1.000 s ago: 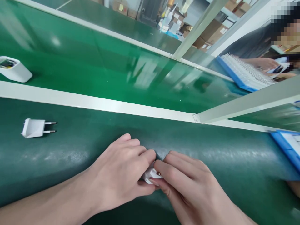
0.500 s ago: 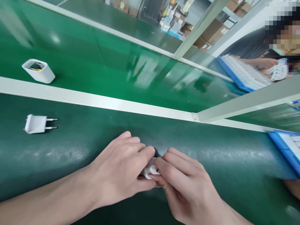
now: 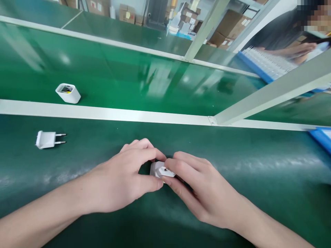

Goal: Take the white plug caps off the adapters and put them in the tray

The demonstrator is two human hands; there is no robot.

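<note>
In the middle of the green mat (image 3: 98,213), a small white plug piece (image 3: 157,169) with a metal pin end showing is held between my two hands. My left hand (image 3: 129,175) grips its left side between thumb and index finger, with a gap behind it. From the right, the thumb and fingers of my right hand (image 3: 199,186) pinch the same piece and hide part of it. A white two-pin plug part (image 3: 48,139) lies on the mat to the left, its pins pointing right. Beyond the pale rail sits an open white charger housing (image 3: 71,94) with parts inside.
A pale metal rail (image 3: 108,113) crosses the bench, joined by a slanting post (image 3: 258,98) at right. Blue trays stand at the right, one holding many white pieces (image 3: 271,62). A co-worker's hand (image 3: 302,51) is behind the post. Cardboard boxes (image 3: 227,27) are at the back.
The view has shifted, so the housing and two-pin part appear further right. My left hand's thumb and index finger have parted more, exposing more of the white plug piece.
</note>
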